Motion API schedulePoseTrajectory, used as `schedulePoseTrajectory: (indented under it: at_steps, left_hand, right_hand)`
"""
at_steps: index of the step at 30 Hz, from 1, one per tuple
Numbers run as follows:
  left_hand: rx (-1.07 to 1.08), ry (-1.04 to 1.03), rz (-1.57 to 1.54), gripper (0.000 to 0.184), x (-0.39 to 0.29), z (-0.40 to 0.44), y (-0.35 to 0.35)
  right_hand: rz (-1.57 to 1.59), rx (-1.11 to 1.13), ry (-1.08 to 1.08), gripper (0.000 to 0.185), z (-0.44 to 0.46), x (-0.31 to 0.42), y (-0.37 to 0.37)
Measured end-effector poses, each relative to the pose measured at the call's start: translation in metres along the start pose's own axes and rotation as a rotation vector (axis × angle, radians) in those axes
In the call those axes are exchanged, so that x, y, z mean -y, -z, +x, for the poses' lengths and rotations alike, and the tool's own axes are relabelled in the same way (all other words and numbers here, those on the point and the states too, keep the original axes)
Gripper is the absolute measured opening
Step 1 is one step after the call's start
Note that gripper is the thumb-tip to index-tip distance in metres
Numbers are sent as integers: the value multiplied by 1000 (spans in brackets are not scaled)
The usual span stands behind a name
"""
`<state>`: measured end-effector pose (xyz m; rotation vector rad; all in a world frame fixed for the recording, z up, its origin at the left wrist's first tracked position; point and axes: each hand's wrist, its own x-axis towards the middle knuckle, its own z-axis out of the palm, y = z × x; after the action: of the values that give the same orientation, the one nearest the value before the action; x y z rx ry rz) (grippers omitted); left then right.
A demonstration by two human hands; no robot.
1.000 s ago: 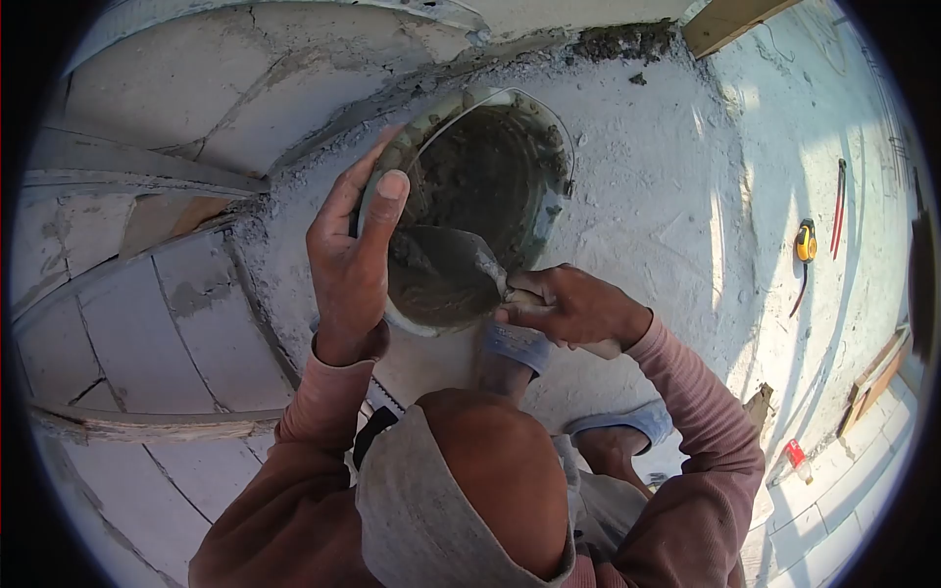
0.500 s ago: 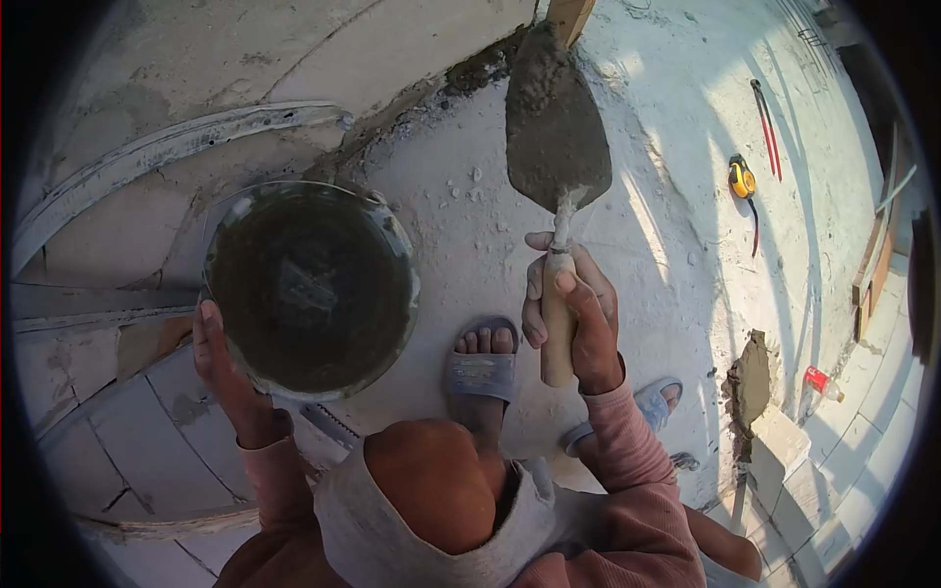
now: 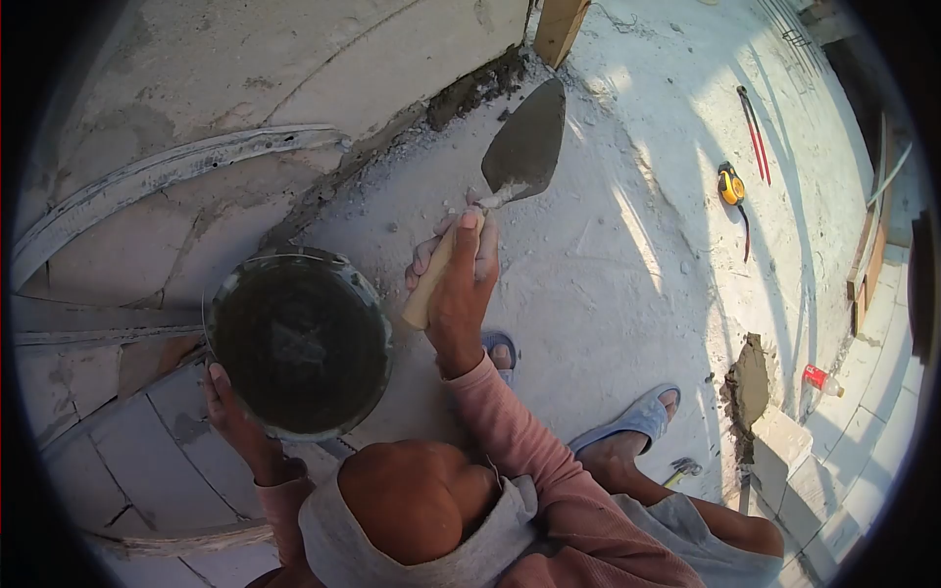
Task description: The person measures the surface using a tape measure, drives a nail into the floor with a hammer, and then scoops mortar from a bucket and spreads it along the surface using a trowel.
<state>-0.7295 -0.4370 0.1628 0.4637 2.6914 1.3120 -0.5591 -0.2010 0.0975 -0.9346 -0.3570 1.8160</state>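
Note:
My right hand (image 3: 461, 294) grips the pale wooden handle of a trowel (image 3: 527, 145), its grey-coated blade pointing up and to the right above the dusty floor. At left, my left hand (image 3: 233, 416) holds the near left side of a round bucket (image 3: 365, 286). The bucket's inside is dark and wet-looking, with a lighter patch at the bottom. My left fingers are partly hidden behind the bucket wall.
On the right lie red-handled pincers (image 3: 754, 137), a yellow tape measure (image 3: 730, 186) and a red-labelled bottle (image 3: 821, 380). A wooden post (image 3: 561, 31) stands at the top. Wet mortar (image 3: 752, 377) sits by blocks (image 3: 781, 441); a hammer (image 3: 683, 469) lies near my foot.
My right hand has swung the trowel left and turned it, nearer the bucket. The lump of mortar on its blade no longer shows. The bucket, with my left hand on it, appears lower in view.

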Motion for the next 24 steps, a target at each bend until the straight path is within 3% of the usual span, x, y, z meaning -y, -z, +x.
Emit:
schedulePoseTrajectory:
  at_steps: [1, 4, 8, 11, 13, 16, 19, 22, 24]
  left_hand:
    - [23, -46, 55, 43, 12, 4, 7]
    - [22, -473, 482, 38, 41, 8, 18]
    - [37, -189, 166, 35, 38, 12, 14]
    - [39, -289, 260, 34, 49, 12, 20]
    - [26, -460, 394, 35, 49, 8, 21]
    - [-18, 66, -144, 36, 32, 9, 12]
    - [-58, -591, 487, 38, 54, 16, 16]
    - [-39, 22, -78, 39, 17, 9, 0]
    - [-42, -89, 61, 40, 10, 6, -10]
  right_hand:
    - [52, 34, -45, 46, 5, 2, 8]
    - [154, 78, -245, 48, 34, 5, 32]
    - [388, 284, -498, 44, 71, -8, 49]
    - [466, 308, -582, 44, 112, -26, 34]
    - [430, 277, -658, 46, 129, -41, 15]
    - [301, 235, -750, 44, 103, -68, -21]
    - [237, 217, -819, 45, 76, -81, -23]
    - [212, 259, -863, 48, 68, -75, 1]
    - [164, 302, -872, 47, 54, -65, 15]
